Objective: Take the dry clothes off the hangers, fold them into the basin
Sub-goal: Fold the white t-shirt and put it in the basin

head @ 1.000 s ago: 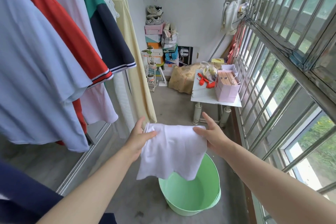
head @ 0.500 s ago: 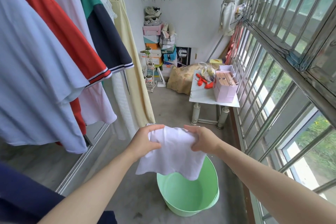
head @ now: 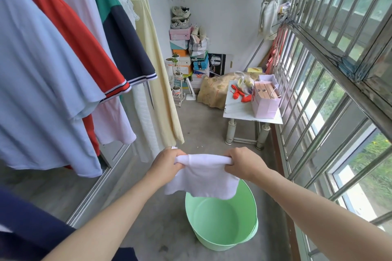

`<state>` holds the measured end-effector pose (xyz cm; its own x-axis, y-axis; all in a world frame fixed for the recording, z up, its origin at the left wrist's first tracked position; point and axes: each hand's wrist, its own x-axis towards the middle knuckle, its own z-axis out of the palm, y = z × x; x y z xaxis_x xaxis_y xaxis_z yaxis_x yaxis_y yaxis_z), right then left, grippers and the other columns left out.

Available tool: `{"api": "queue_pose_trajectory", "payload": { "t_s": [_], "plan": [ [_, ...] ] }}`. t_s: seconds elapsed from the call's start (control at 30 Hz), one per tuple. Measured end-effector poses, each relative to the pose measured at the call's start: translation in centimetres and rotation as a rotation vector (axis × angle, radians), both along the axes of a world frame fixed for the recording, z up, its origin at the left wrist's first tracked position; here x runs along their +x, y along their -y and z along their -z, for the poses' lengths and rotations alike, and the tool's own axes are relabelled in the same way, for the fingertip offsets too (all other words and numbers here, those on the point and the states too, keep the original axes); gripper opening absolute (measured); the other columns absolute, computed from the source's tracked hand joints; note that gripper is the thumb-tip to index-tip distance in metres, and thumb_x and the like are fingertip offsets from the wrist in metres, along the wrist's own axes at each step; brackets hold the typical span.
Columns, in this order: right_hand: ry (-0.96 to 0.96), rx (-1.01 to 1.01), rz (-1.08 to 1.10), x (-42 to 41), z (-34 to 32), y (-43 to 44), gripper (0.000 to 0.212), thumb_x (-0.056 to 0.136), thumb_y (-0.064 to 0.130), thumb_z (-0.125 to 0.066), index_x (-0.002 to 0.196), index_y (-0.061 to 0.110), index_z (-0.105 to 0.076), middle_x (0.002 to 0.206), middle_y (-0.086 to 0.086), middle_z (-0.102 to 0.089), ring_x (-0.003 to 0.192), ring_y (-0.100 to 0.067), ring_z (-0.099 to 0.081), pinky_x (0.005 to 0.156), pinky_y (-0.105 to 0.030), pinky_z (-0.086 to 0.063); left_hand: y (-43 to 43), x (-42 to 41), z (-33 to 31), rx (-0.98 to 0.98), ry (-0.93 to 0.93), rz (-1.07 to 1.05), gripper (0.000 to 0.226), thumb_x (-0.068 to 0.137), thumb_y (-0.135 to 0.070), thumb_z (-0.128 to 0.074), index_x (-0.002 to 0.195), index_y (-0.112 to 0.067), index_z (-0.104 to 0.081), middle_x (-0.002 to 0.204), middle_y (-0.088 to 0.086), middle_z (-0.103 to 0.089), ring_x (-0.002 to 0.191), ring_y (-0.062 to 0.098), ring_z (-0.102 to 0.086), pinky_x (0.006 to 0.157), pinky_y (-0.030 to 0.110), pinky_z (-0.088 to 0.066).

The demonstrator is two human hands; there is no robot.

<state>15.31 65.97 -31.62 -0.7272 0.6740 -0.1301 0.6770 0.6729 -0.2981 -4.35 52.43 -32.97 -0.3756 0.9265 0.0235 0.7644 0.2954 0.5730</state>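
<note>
A white garment (head: 202,178) hangs folded between my two hands, just above the green basin (head: 220,239) on the concrete floor. My left hand (head: 166,163) grips its top left edge with curled fingers. My right hand (head: 241,163) grips the top right edge the same way. The basin's inside shows nothing in it. Along the left, several clothes hang in a row: a light blue shirt (head: 38,82), a red shirt (head: 80,44), a green and navy shirt (head: 121,34) and a pale yellow garment (head: 154,82).
A small white table (head: 239,110) with a pink paper bag (head: 266,99) stands against the barred window (head: 331,82) on the right. Stacked shoe boxes (head: 182,48) and a plant stand fill the far end. A sliding door track (head: 99,184) runs along the left.
My hands have closed from flat, spread fingers into fists on the white garment's top edge, bunching it. The cloth now hangs shorter and lower, nearer the basin.
</note>
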Motion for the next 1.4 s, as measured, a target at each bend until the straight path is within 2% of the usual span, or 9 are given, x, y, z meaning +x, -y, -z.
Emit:
{"api": "queue_pose_trajectory", "payload": {
  "t_s": [0.1, 0.23, 0.3, 0.4, 0.57, 0.7, 0.9, 1.17, 1.4],
  "plan": [
    [-0.004, -0.065, -0.067, 0.6, 0.2, -0.7, 0.033, 0.079, 0.016, -0.054, 0.056, 0.020, -0.031, 0.067, -0.002, -0.045, 0.074, -0.021, -0.043, 0.056, -0.032, -0.026, 0.3, -0.7, 0.4, -0.070, -0.040, 0.013, 0.010, 0.087, -0.015, -0.061, 0.092, -0.015, -0.069, 0.088, -0.008, -0.044, 0.100, 0.017, -0.044, 0.074, 0.011, -0.031],
    [-0.129, -0.259, -0.051, 0.7, 0.5, -1.2, 0.020, 0.089, 0.010, -0.051, 0.071, 0.002, -0.054, 0.084, -0.005, -0.049, 0.093, -0.015, -0.040, 0.068, -0.022, -0.026, 0.4, -1.4, 0.5, -0.143, -0.046, 0.078, 0.011, 0.088, -0.024, -0.062, 0.077, -0.023, -0.062, 0.145, -0.001, -0.032, 0.134, 0.020, -0.030, 0.104, 0.027, -0.028],
    [-0.137, -0.344, 0.026, 0.8, 0.7, -1.4, 0.019, 0.087, 0.016, -0.050, 0.073, 0.002, -0.052, 0.083, -0.005, -0.048, 0.082, -0.020, -0.044, 0.063, -0.027, -0.028, 0.5, -1.2, -0.1, -0.207, -0.030, 0.153, 0.017, 0.091, -0.023, -0.057, 0.075, -0.019, -0.053, 0.120, -0.006, -0.053, 0.112, 0.017, -0.046, 0.086, 0.025, -0.035],
    [-0.072, -0.415, 0.094, 0.9, 0.6, -1.2, 0.024, 0.080, 0.030, -0.045, 0.065, 0.012, -0.038, 0.069, -0.002, -0.042, 0.066, -0.018, -0.037, 0.052, -0.028, -0.027, 0.8, -1.4, 0.0, -0.294, 0.042, 0.193, 0.029, 0.094, -0.024, -0.050, 0.069, -0.024, -0.037, 0.071, -0.010, -0.043, 0.071, 0.014, -0.042, 0.060, 0.027, -0.029],
    [-0.035, -0.625, 0.265, 0.8, 1.9, -0.6, 0.018, 0.089, 0.019, -0.036, 0.072, 0.011, -0.039, 0.059, -0.009, -0.058, 0.043, -0.019, -0.053, 0.044, -0.019, -0.040, 0.9, -1.5, 0.9, -0.359, 0.065, 0.241, 0.015, 0.095, -0.020, -0.039, 0.093, -0.033, -0.045, 0.092, -0.007, -0.053, 0.082, 0.011, -0.048, 0.068, 0.026, -0.037],
    [-0.184, -0.858, 0.379, 0.7, 3.9, 0.2, 0.014, 0.092, 0.009, -0.028, 0.092, 0.008, -0.043, 0.084, -0.023, -0.068, 0.085, -0.041, -0.069, 0.074, -0.041, -0.057, 0.5, -1.6, 3.1, -0.449, 0.053, 0.249, 0.037, 0.084, -0.004, -0.030, 0.079, -0.038, -0.042, 0.087, -0.005, -0.054, 0.081, 0.021, -0.050, 0.066, 0.031, -0.037],
    [-0.359, -0.942, 0.519, 1.7, 8.2, 0.1, 0.013, 0.094, 0.005, -0.035, 0.093, 0.003, -0.048, 0.093, -0.017, -0.054, 0.083, -0.026, -0.065, 0.070, -0.030, -0.052, -1.0, -1.6, 6.1, -0.459, 0.043, 0.160, 0.035, 0.074, 0.003, -0.036, 0.066, -0.029, -0.046, 0.071, -0.008, -0.053, 0.073, 0.022, -0.054, 0.063, 0.030, -0.042],
    [-0.641, -1.266, 0.892, 2.9, 13.5, -3.6, 0.019, 0.093, 0.005, -0.039, 0.111, 0.000, -0.044, 0.095, -0.015, -0.057, 0.103, -0.035, -0.062, 0.096, -0.040, -0.049, -3.1, 1.2, 9.7, -0.312, 0.919, -0.095, 0.014, 0.059, -0.002, -0.047, 0.068, -0.013, -0.043, 0.116, 0.006, -0.067, 0.109, 0.020, -0.060, 0.073, 0.036, -0.057],
    [-0.587, -1.388, 1.027, 4.2, 19.2, -10.3, 0.042, 0.091, 0.042, -0.057, 0.120, 0.016, -0.042, 0.116, -0.010, -0.055, 0.095, -0.036, -0.065, 0.085, -0.038, -0.053, -8.7, 4.6, 14.8, -0.203, 0.775, -0.137, 0.014, 0.055, -0.009, -0.046, 0.064, -0.012, -0.036, 0.094, 0.009, -0.074, 0.101, 0.012, -0.067, 0.066, 0.029, -0.034]
  ]
}}
